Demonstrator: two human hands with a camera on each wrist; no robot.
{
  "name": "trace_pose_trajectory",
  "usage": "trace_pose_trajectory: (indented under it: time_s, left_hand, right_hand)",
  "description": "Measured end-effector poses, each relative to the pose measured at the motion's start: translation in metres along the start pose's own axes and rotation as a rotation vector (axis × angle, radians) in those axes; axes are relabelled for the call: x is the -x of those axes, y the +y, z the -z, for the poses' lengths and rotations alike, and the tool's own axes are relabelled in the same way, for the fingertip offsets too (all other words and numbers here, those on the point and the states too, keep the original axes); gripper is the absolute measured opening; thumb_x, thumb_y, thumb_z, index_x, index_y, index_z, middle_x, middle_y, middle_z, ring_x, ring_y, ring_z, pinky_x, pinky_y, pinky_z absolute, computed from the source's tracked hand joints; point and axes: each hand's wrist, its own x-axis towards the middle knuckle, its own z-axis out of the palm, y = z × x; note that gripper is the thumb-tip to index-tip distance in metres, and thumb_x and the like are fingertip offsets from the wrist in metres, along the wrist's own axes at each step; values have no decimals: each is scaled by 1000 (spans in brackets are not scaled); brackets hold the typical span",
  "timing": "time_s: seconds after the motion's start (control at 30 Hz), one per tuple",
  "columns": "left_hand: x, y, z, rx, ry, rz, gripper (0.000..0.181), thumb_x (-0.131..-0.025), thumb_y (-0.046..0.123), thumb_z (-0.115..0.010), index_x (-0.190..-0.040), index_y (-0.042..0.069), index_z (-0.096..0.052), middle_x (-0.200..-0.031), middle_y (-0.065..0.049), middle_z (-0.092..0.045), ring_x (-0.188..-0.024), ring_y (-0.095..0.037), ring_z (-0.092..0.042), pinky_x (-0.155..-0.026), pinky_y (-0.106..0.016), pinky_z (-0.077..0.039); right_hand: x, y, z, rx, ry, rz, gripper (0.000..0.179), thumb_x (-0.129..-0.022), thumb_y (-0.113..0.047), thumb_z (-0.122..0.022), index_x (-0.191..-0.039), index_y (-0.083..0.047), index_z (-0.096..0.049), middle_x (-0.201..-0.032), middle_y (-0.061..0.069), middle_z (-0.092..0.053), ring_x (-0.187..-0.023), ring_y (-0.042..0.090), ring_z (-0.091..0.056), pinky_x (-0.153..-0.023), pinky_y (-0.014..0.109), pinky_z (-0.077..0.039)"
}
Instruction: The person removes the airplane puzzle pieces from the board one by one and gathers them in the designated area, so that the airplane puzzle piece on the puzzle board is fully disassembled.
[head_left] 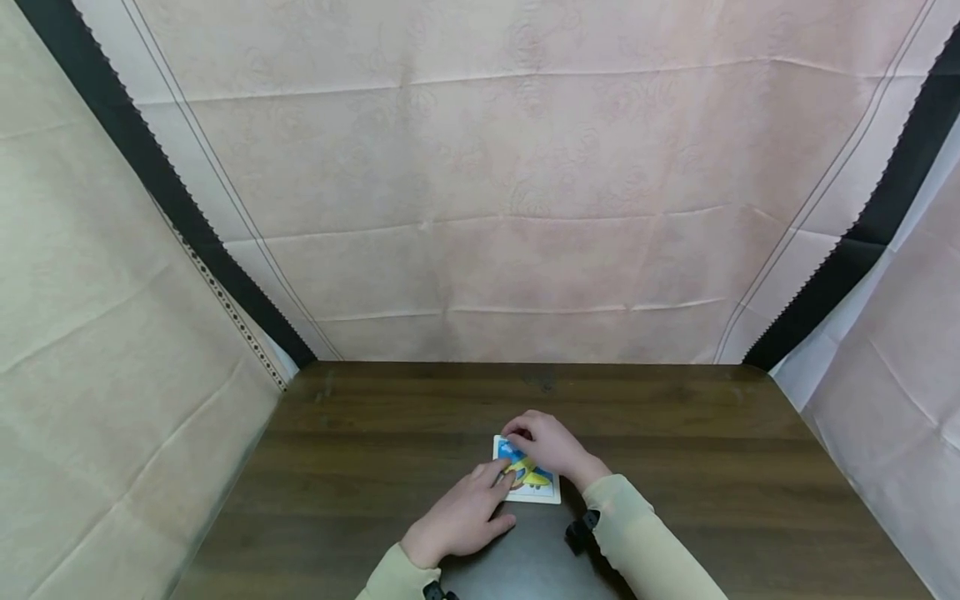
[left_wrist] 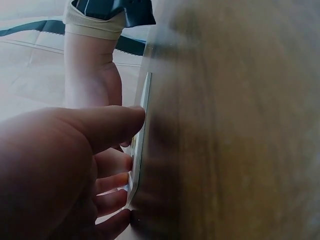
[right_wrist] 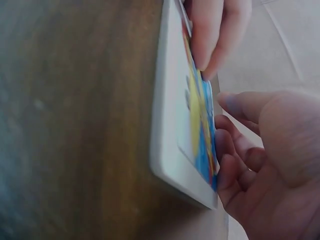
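Note:
A small flat picture puzzle (head_left: 538,499) with a white border lies on the brown wooden table, showing a yellow plane-like shape on blue. My left hand (head_left: 467,510) reaches over its left side, fingers extended, fingertips resting on the picture. Over the upper part is my right hand (head_left: 550,444), its fingers loosely bent and thumb near the top edge. In the right wrist view, the fingertips of the right hand (right_wrist: 272,155) sit right at the puzzle's edge, and a thin raised edge (right_wrist: 186,19) shows beside the left fingers. Part of the picture is hidden under both hands.
The wooden table (head_left: 360,467) stretches out on both sides of the puzzle. Pale fabric walls (head_left: 525,208) with black strips (head_left: 187,208) enclose the back and sides. A black wrist device (head_left: 581,533) is strapped by the right sleeve, close above the table.

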Motion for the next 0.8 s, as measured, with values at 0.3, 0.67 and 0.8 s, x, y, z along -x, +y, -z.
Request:
trace_pose_trajectory:
  time_s: [0.3, 0.67, 0.8]
  left_hand:
    - [1, -1, 1, 13, 4, -35, 64, -109, 42, -61, -160, 5, -49, -173, -9, -30, -154, -27, -36, -119, -49, -41]
    - [0, 1, -1, 1, -27, 3, 68, -108, 46, -62, -162, 7, -46, -175, -7, -27, -156, -26, -33, -121, -48, -38]
    - [0, 1, -1, -5, -24, -5, 68, -109, 45, -61, -162, 7, -46, -174, -7, -28, -156, -27, -33, -121, -48, -38]
  right_hand:
    - [2, -1, -5, 46, 14, -10, 17, -107, -26, -70, -116, -20, -82, -110, -6, -67, -100, 14, -64, -95, 44, -57]
    - [0, -4, 0, 74, -13, 18, 18, -106, -22, -71, -117, -16, -84, -106, -5, -69, -97, 13, -65, -89, 41, -58]
    - [-1, -6, 2, 81, -24, 21, 18, -105, -22, -73, -116, -16, -85, -106, -5, -69, -96, 13, -65, -89, 40, -59]
